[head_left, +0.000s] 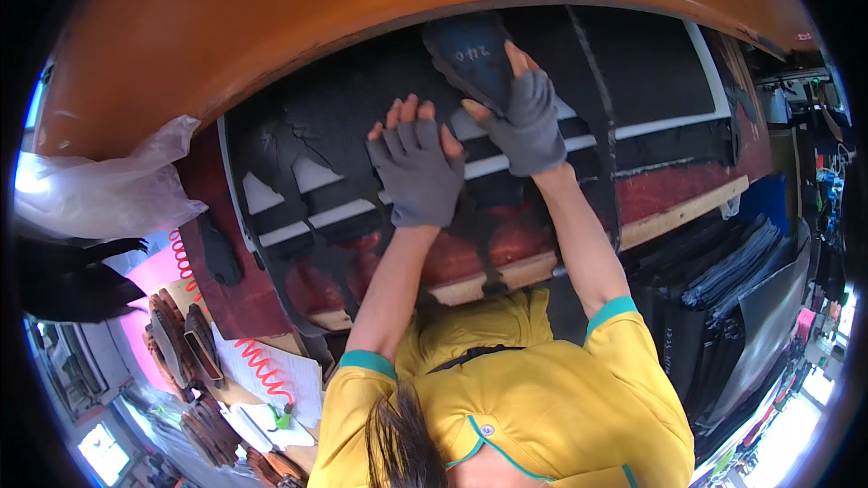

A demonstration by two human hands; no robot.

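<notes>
My right hand [527, 117], in a grey fingerless glove, grips the lower right edge of a dark blue, sole-shaped cutting die [466, 45] with pale handwritten marks. The die is against the black sheet material [651, 63], close to the orange machine part. My left hand [417, 161], gloved alike, lies with its fingers extended on the black material and holds nothing. Cut-out gaps show a white board [312, 173] underneath. Thin strips of black scrap [488, 230] hang over the near edge. What lies under my palms is hidden.
A large orange machine part [362, 9] curves along the far side. The dark red table [240, 312] has a wooden strip [678, 217] in front. Clear plastic [117, 181], brown dies [163, 334] and a red coiled hose [262, 366] are left; stacked black sheets [705, 307] stand right.
</notes>
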